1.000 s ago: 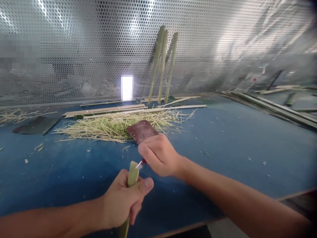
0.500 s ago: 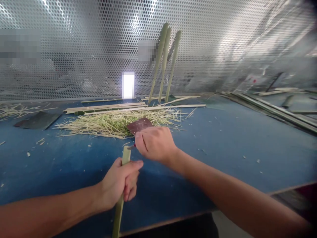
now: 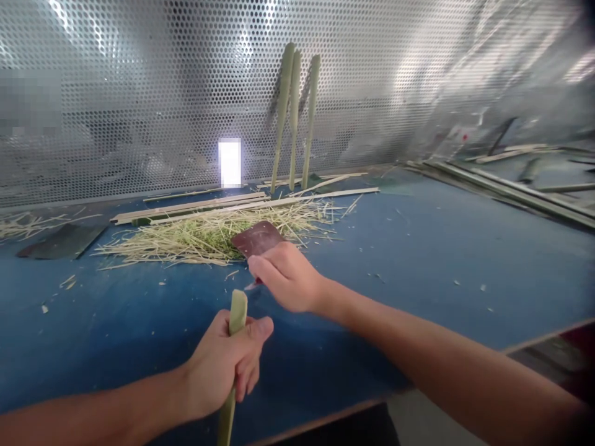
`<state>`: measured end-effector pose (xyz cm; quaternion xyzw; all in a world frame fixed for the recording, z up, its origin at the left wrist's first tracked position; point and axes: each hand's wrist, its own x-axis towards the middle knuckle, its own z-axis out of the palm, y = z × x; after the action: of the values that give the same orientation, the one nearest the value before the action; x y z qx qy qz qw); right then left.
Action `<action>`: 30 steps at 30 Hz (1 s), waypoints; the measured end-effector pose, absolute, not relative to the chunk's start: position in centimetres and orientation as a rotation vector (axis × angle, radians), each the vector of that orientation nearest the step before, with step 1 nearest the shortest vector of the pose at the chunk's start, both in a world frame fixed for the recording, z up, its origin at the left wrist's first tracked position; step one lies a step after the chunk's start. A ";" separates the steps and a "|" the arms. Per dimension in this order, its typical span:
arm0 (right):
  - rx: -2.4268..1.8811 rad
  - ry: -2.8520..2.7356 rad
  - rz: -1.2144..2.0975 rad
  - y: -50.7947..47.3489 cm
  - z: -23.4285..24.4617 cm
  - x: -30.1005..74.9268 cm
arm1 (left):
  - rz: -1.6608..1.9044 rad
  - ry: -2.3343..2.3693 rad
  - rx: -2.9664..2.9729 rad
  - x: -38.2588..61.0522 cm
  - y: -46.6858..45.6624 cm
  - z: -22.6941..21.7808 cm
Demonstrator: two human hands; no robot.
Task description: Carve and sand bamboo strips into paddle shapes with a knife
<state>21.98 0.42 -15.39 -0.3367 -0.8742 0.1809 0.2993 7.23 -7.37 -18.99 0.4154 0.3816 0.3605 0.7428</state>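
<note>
My left hand (image 3: 230, 359) is closed around a pale green bamboo strip (image 3: 238, 310). The strip's rounded top end sticks up above the fist, and its lower part runs down past the table edge. Just up and to the right, my right hand (image 3: 288, 275) is in a fist around a small knife (image 3: 252, 285). Only a short blade and a bit of red show below the fingers; the rest of the knife is hidden. The blade points toward the strip's top, slightly apart from it. A dark reddish flat sheet (image 3: 258, 238) shows behind my right hand; whether they touch I cannot tell.
A pile of shavings (image 3: 186, 238) lies across the blue table (image 3: 418, 266), with long thin strips (image 3: 195, 207) behind it. Three shaped bamboo pieces (image 3: 292, 118) lean on the perforated metal wall (image 3: 153, 93). A dark sheet (image 3: 65, 240) lies left; long strips (image 3: 506, 189) lie right.
The knife blade was at the top end of the bamboo strip and is now slightly off it. My left hand and the strip sit a little lower. The whole view has shifted slightly.
</note>
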 end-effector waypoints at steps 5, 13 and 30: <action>-0.905 -2.354 0.554 -0.2 -15.6 21.3 | 0.754 0.831 0.900 7.2 -7.3 -18.9; -0.966 -2.252 0.512 -1.0 -16.1 20.0 | 0.733 0.765 0.820 6.7 -7.4 -18.7; -1.258 -2.159 0.072 2.3 -15.5 22.5 | 0.754 0.578 0.912 6.2 -7.3 -19.1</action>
<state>22.48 2.29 -15.47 -0.4777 -0.8195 0.0273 0.3154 6.23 -7.34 -19.06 0.4237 0.2685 0.3503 0.7910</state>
